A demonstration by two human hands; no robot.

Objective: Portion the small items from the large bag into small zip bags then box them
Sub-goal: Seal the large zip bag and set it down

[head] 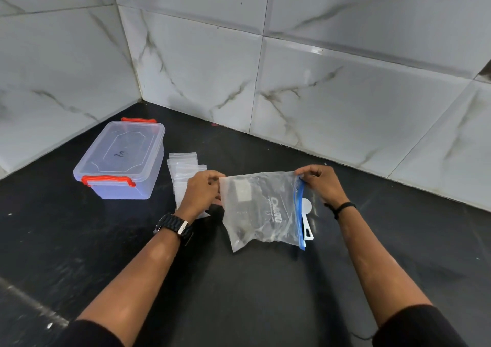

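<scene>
Head camera: a person is holding a large clear zip bag [261, 208] above a black countertop [265, 293] in a corner of marble-patterned wall tiles [345, 94]. The left hand [203, 191] is pinching one upper corner of the bag with closed fingers, while the right hand [320, 184] is pinching the opposite corner, at the blue zip strip [299, 213], which is running down the bag's right side. Small dark and white items are showing dimly inside. A stack of small zip bags [183, 171] is lying on the counter just behind the left hand. A clear lidded box [122, 160] with red latches is sitting to the left, closed. A white flat object [307, 219] is lying behind the bag.
</scene>
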